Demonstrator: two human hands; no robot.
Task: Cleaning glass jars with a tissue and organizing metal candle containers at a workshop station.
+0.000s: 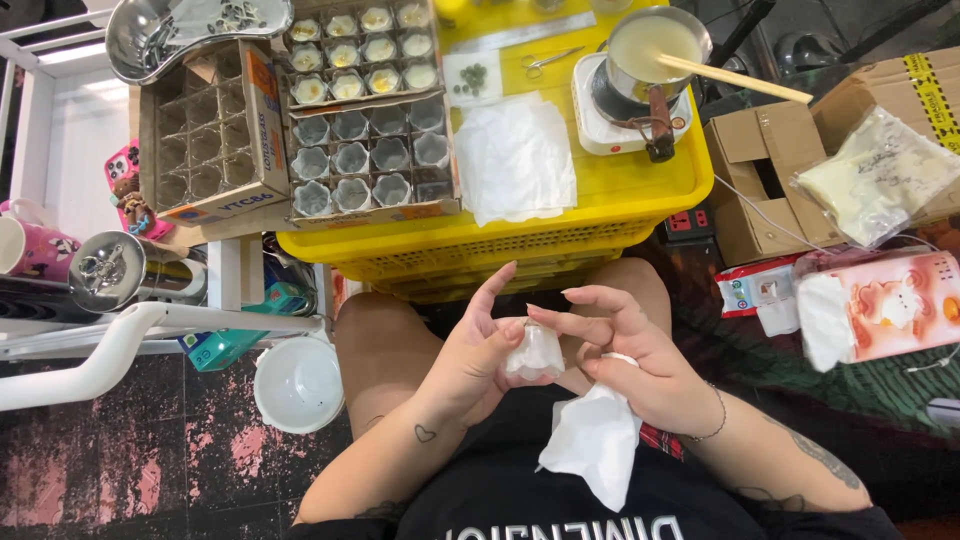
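Observation:
My left hand (470, 360) grips a small clear fluted glass jar (534, 356) over my lap. My right hand (625, 350) touches the jar's top with fingertips and holds a white tissue (592, 442) that hangs down from the palm. In front of me a yellow crate (560, 235) carries a cardboard box with dividers (372, 160). Its near rows hold several empty glass jars, its far rows several jars filled with pale wax (362, 50).
A white cloth (515, 160), scissors (548, 60) and a small pot of pale liquid with a wooden stick (650, 45) on a hotplate sit on the crate. An empty divider box (205, 135) stands left. Cardboard boxes (765, 170) and a tissue pack (880, 305) lie right. A white lid (298, 384) is on the floor.

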